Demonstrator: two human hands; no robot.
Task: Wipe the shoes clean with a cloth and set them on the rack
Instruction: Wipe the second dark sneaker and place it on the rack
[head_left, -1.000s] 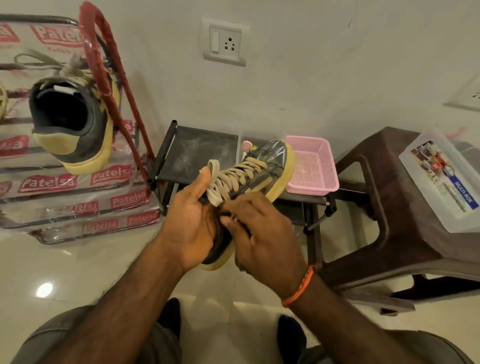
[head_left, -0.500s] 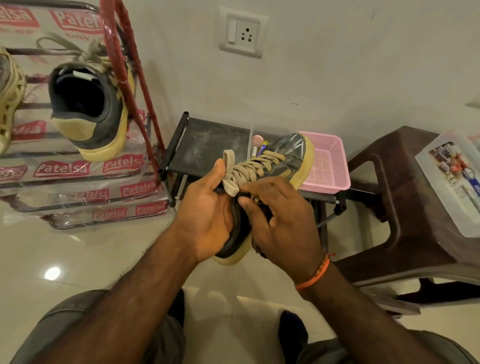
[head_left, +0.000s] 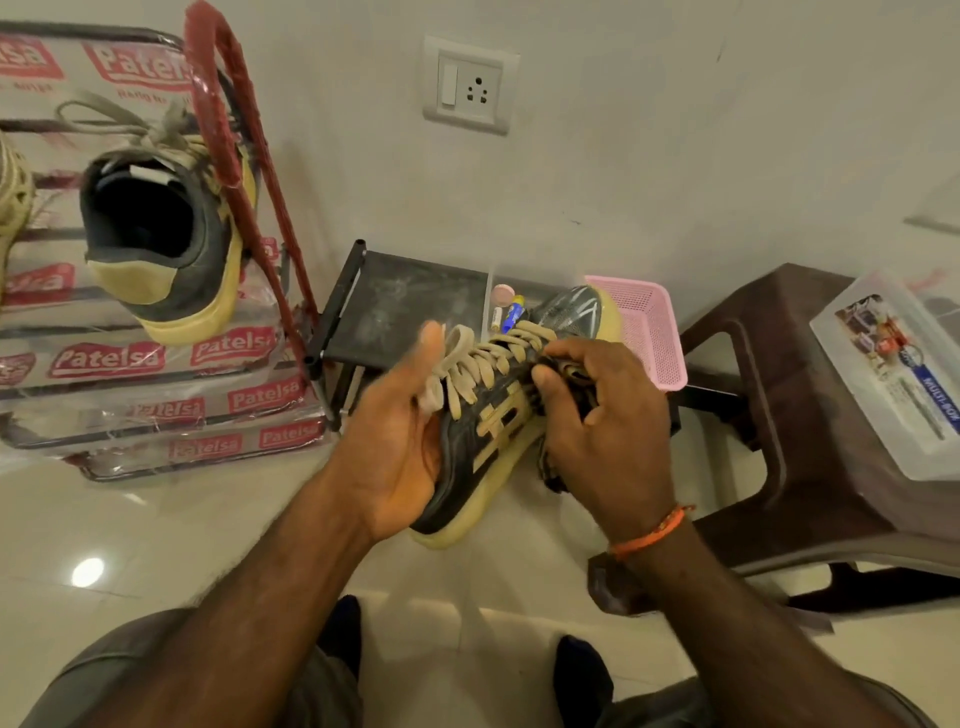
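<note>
- My left hand (head_left: 395, 441) grasps the dark shoe (head_left: 498, 410), held mid-scene above the floor.
- My right hand (head_left: 608, 421) clenches a dark cloth (head_left: 569, 374) against its side.
- Matching shoe (head_left: 161, 228) sits on the rack (head_left: 156, 358), far left.

A glossy pale tiled floor (head_left: 156, 545) carries a plastic-wrapped shoe rack (head_left: 156, 395), a low black stand (head_left: 410, 306) and a brown plastic stool (head_left: 769, 415). On the rack sits a dark sneaker (head_left: 161, 244) with a yellowish sole — heel outward. The stand bears a pink mesh basket (head_left: 654, 332) and a few small items, the stool a clear plastic box (head_left: 893, 374).
</note>
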